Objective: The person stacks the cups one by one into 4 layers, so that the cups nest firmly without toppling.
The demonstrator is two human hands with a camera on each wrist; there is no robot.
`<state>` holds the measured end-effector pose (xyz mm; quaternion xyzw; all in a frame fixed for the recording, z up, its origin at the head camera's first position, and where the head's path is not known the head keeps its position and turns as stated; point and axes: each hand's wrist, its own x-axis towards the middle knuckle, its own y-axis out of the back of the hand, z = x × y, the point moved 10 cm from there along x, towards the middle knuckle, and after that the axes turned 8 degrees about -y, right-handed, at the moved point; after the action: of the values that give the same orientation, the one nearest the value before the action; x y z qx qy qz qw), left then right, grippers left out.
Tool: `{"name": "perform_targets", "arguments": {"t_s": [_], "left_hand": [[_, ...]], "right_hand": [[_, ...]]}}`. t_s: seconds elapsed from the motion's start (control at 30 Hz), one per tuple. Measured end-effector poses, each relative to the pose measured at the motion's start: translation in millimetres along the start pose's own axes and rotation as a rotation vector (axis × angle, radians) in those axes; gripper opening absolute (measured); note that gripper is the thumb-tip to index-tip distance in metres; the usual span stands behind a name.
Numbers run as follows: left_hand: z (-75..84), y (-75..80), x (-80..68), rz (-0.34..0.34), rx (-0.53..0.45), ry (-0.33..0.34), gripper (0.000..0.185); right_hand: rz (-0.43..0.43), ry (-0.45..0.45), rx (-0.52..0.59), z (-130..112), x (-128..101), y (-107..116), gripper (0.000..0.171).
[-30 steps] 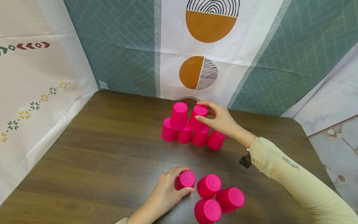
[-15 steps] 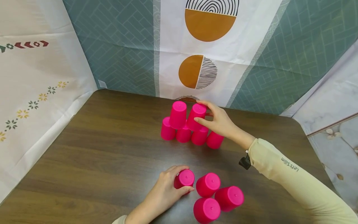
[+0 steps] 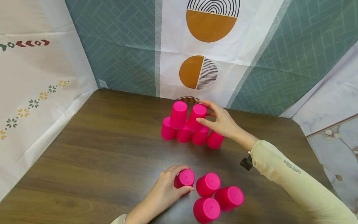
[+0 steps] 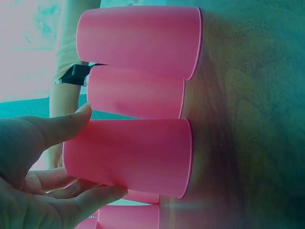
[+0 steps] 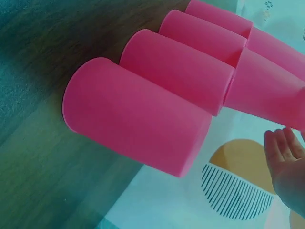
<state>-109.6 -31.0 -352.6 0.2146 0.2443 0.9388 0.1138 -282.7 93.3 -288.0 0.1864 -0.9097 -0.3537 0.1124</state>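
Upside-down pink plastic cups make a small two-level stack at the back. Its lower row includes a cup (image 3: 168, 130) at the left end and another cup (image 3: 215, 140) at the right end. On top stand a left cup (image 3: 179, 115) and a right cup (image 3: 196, 119). My right hand (image 3: 222, 121) holds that upper right cup near its base, thumb in front and fingers behind. Nearer me, my left hand (image 3: 167, 188) grips a separate cup (image 4: 128, 155) between thumb and fingers, its rim down at the table.
To the right of my left hand stand three more upside-down cups, a rear cup (image 3: 208, 185), a right cup (image 3: 229, 199) and a front cup (image 3: 207, 210). The brown wooden table (image 3: 84, 149) meets a patterned cloth backdrop (image 3: 126, 46) behind the stack.
My right hand's fingertips have slid slightly to the right along the upper right cup. The left hand and the cups have stayed put.
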Motion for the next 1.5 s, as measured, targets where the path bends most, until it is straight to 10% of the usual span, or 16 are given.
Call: {"name": "perform_targets", "arguments": {"t_s": [0.77, 1.5], "left_hand": [[-12.7, 0.3, 1.6, -0.003, 0.023, 0.052, 0.05], [19.5, 27.9, 68.0, -0.078, -0.126, -0.125, 0.05]], "right_hand": [[0.089, 0.021, -0.096, 11.8, -70.5, 24.6, 0.059], [0.031, 0.008, 0.0, 23.9, -175.6, 4.8, 0.063]]}}
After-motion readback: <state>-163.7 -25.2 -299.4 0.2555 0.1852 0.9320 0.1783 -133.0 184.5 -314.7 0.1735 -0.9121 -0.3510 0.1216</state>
